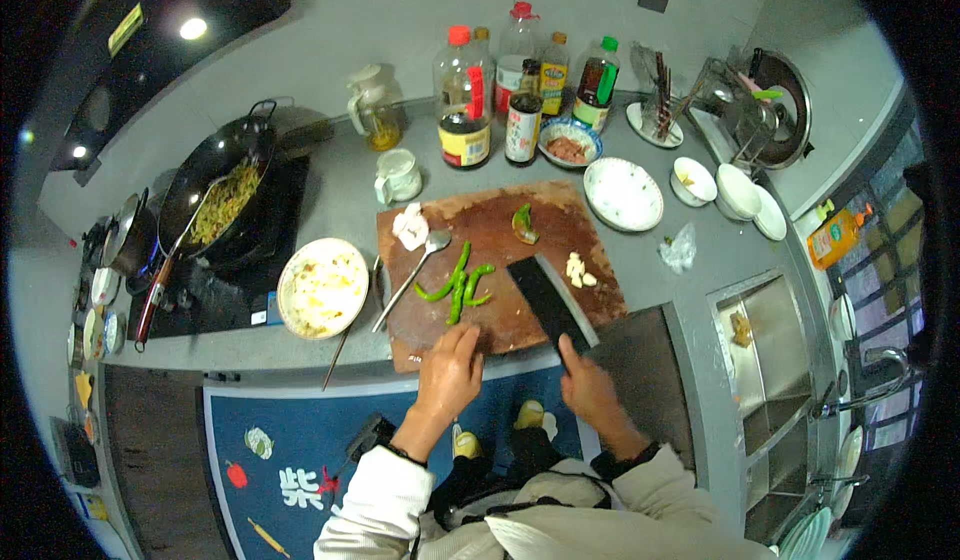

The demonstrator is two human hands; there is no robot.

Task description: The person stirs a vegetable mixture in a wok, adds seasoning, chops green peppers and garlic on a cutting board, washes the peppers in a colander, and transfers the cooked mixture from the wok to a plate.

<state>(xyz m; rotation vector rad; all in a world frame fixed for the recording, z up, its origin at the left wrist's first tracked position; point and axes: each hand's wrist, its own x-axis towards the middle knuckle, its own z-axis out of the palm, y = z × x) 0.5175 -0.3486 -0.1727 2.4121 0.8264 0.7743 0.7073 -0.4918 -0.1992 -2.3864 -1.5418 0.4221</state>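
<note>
My right hand (592, 391) grips the handle of a cleaver (551, 297), its broad dark blade over the right part of a wooden cutting board (487, 219). At the board's front edge is my left hand (450, 369), fingers bent, by the lower end of several green chili peppers (459, 290). Whether the fingertips touch a pepper is hidden. Peeled garlic cloves (577, 271) lie right of the blade. Farther back rests a green and brownish vegetable piece (523, 224). A metal spoon (412, 279) slants across the left side, near a crumpled white item (411, 226).
A wok (217, 192) of shredded food sits on the stove at left. Beside the board are a food-stained plate (324, 288) and a white bowl (624, 194). Sauce bottles (463, 102) and a bowl of meat (570, 144) stand behind. A sink (765, 357) is at right.
</note>
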